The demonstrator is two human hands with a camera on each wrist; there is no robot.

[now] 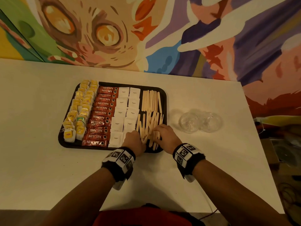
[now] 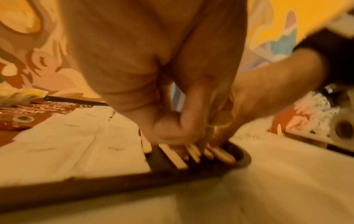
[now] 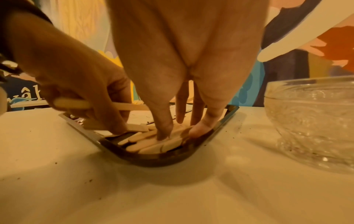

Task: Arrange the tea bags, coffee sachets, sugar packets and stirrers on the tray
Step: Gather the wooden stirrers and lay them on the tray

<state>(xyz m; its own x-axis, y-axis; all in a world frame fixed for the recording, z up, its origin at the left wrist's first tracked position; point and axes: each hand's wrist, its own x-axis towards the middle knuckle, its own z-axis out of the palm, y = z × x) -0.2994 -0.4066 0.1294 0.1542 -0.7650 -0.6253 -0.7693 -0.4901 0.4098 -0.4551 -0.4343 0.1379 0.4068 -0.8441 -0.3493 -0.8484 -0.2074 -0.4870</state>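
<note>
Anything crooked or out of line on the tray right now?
Yes. The near batch of stirrers lies crossed and fanned, unlike the straight far row. Both hands work it: the left hand grips one stirrer, the right hand presses the pile. A few coffee sachets sit skewed mid-column.

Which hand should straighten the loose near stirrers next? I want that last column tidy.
Right. The right hand already rests flat on the loose stirrers at the tray corner; the left hand already holds one stirrer.

Both hands low, L [image 1: 136,141] fingers prob. curled, R [image 1: 164,136] fingers straight.
</note>
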